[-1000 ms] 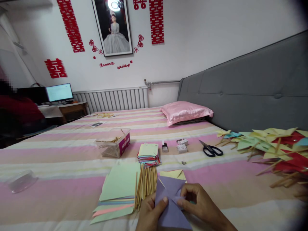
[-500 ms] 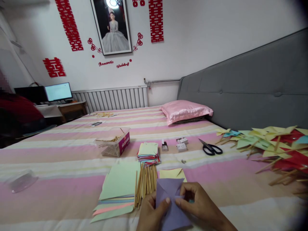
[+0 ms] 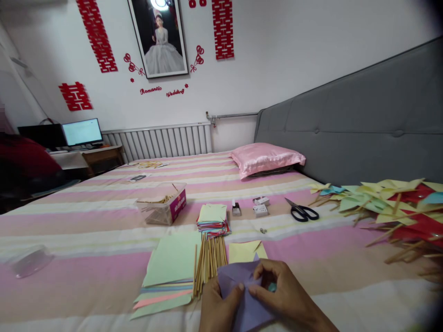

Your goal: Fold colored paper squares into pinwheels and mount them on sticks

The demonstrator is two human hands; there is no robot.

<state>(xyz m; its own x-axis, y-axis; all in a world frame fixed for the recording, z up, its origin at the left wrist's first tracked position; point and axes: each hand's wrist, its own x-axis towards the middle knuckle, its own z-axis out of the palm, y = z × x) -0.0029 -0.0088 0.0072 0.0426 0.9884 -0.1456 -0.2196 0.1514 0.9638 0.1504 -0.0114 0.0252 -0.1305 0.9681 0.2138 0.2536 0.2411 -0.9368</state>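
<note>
At the bottom centre both my hands work a purple paper [image 3: 238, 279] that is partly folded. My left hand [image 3: 216, 309] pinches its middle with the thumb on top. My right hand [image 3: 285, 295] curls over the paper's right side, fingertips pressed to the fold, and a small blue-green bit shows under its fingers. A yellow paper square [image 3: 244, 251] lies just beyond. To the left lie a bundle of wooden sticks [image 3: 209, 263] and a fan of coloured sheets [image 3: 169, 272], pale green on top.
On the striped bed [image 3: 86, 221] are a stack of small coloured squares [image 3: 212, 220], a clear box of sticks [image 3: 166, 205], small boxes [image 3: 260, 210], black scissors [image 3: 301, 212], a clear lid [image 3: 29, 260] and a heap of paper pinwheels [image 3: 391, 207]. A person in red [image 3: 24, 166] sits far left.
The purple paper's upper corners have been folded down toward the middle, so it looks smaller. My hands have shifted slightly closer together; the view tilted down a little.
</note>
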